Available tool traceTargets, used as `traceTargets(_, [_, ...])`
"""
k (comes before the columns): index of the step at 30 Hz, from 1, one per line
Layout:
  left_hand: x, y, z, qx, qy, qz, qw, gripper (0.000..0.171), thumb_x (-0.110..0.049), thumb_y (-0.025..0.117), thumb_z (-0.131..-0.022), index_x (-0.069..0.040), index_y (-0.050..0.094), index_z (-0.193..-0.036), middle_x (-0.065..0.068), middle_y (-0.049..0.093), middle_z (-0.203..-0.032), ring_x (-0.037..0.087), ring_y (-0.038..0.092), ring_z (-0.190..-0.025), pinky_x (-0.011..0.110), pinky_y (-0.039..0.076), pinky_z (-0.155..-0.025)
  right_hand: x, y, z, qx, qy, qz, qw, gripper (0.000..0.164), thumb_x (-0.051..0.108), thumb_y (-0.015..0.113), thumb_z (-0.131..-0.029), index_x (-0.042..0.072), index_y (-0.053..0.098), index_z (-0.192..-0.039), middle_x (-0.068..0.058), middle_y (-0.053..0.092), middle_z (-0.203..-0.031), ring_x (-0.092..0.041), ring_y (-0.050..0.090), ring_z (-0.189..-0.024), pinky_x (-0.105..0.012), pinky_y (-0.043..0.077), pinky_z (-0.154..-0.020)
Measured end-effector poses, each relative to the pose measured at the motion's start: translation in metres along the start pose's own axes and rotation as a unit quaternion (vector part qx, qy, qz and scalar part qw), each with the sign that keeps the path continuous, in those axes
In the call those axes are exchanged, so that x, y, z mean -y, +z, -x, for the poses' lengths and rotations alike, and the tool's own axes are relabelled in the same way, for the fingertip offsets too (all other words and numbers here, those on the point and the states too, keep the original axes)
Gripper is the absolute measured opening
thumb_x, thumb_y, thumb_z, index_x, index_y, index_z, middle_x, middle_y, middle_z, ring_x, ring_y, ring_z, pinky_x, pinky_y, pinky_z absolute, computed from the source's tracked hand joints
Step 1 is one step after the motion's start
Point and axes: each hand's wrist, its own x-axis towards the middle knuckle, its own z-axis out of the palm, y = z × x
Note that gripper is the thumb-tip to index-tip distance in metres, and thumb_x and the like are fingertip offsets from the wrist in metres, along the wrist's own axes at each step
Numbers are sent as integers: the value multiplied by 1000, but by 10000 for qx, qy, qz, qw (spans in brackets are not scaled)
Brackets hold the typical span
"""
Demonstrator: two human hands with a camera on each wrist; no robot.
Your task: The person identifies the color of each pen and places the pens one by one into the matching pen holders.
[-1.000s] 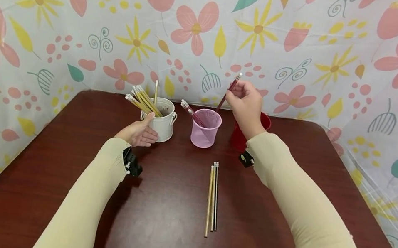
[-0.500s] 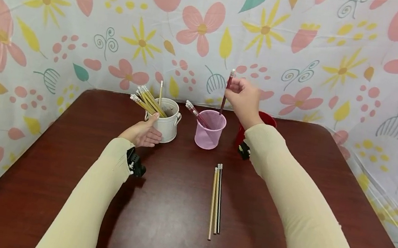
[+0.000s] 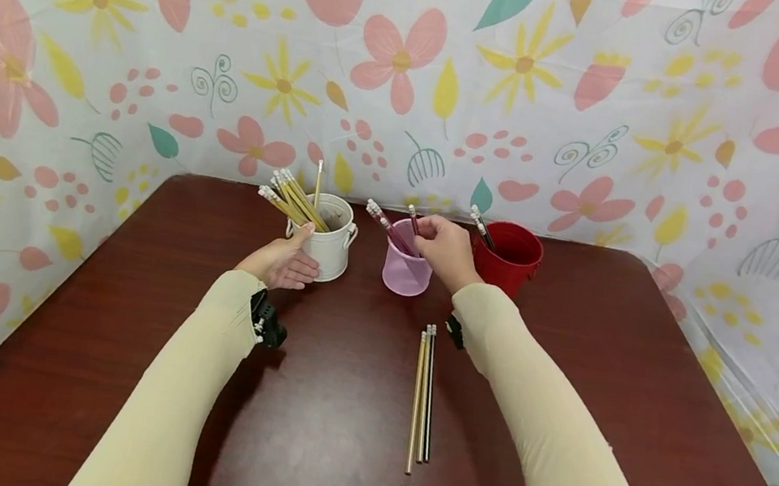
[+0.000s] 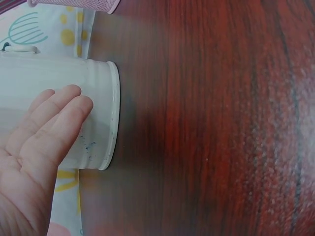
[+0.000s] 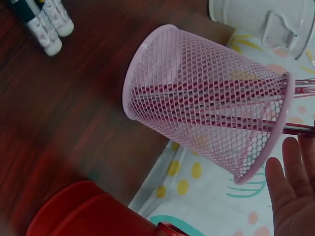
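Note:
In the head view my right hand [image 3: 446, 249] is at the rim of the pink mesh pencil cup [image 3: 406, 275], pinching a dark red pencil [image 3: 414, 217] near its eraser end. Through the mesh in the right wrist view, that pencil's shaft [image 5: 221, 119] reaches down inside the cup. Several other dark red pencils [image 3: 386, 222] lean left in it. My left hand [image 3: 284, 260] rests against the white bucket [image 3: 328, 258], fingers straight along its front and thumb up near the rim. Yellow pencils [image 3: 297, 200] with white erasers stand in this bucket, most tilted left.
Right of the pink cup stands a red bucket [image 3: 508, 268] with a few dark pencils [image 3: 483, 227] leaning in it. Three pencils [image 3: 423, 395], two gold and one black, lie side by side on the brown table [image 3: 320, 431]. A flower-patterned cloth [image 3: 389, 136] hangs behind.
My right hand has come down and left, lowering the dark red pencil into the pink cup. The red bucket's mouth and its pencils now show. The left hand stays on the white bucket.

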Motion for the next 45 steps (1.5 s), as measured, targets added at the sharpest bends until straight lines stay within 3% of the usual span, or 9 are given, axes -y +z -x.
traceTargets(5, [2,1,-1,-47,-55,65,10000,92,-64,21,-98,17,38,-138,32,41,-142,39,45,-130,44,37,-110,-4,6,1,250,67,334,9991,23,13,66,-90,2,74,-108,-13,73,-104,-27,65,-100,-39,52,-88])
traceTargets(12, [4,0,-5,-71,-77,75,9999,92,-64,20,-98,17,37,-139,32,41,-143,39,44,-131,43,39,-109,-4,10,5,450,-329,1189,9913,19,15,66,-89,2,77,-99,-11,74,-97,-31,65,-100,-41,49,-90])
traceTargets(18, [1,1,-3,-49,-70,70,9999,91,-63,20,-99,17,37,-139,33,41,-143,40,42,-133,44,35,-111,-8,-6,19,50,-1093,1323,9852,22,8,59,-87,-1,75,-99,-17,73,-97,-36,63,-96,-46,46,-90])
traceTargets(21, [-1,1,-2,-79,-76,92,9999,91,-64,20,-98,16,36,-139,33,41,-143,40,41,-133,44,35,-111,-9,-19,35,35,-1168,1494,9818,21,8,59,-87,2,75,-97,-16,73,-92,-34,61,-87,-46,50,-81])
traceTargets(25, [-3,2,-2,-34,-103,110,9999,91,-64,20,-98,16,36,-140,32,40,-144,40,41,-134,44,35,-112,-15,-30,66,1082,-684,2127,9687,15,15,62,-86,10,75,-90,-6,71,-81,-23,60,-70,-42,52,-63])
traceTargets(30, [-1,0,-4,-16,-129,200,9997,91,-63,20,-99,16,34,-141,32,39,-145,40,39,-135,45,33,-113,-24,-24,103,2609,61,2627,9289,16,23,66,-83,15,69,-70,4,59,-63,-13,48,-59,-33,43,-50])
traceTargets(35, [-2,-1,-2,29,-84,142,9999,92,-64,20,-98,16,33,-142,32,38,-146,40,38,-136,45,32,-113,-31,-9,120,2591,444,2736,9252,29,24,67,-82,17,56,-55,5,44,-54,-12,38,-54,-31,34,-45])
traceTargets(39, [-2,1,-2,37,-36,83,10000,92,-64,19,-98,17,33,-141,33,37,-145,41,39,-135,45,33,-113,-37,0,119,2460,888,2625,9288,34,22,65,-81,17,48,-52,4,39,-51,-13,36,-51,-30,31,-45])
traceTargets(45, [-2,2,-1,29,-66,63,10000,92,-64,18,-98,16,33,-141,32,37,-145,39,39,-135,43,34,-112,-39,4,111,2601,1374,2486,9229,36,23,65,-81,16,46,-51,3,41,-49,-13,39,-50,-29,32,-46])
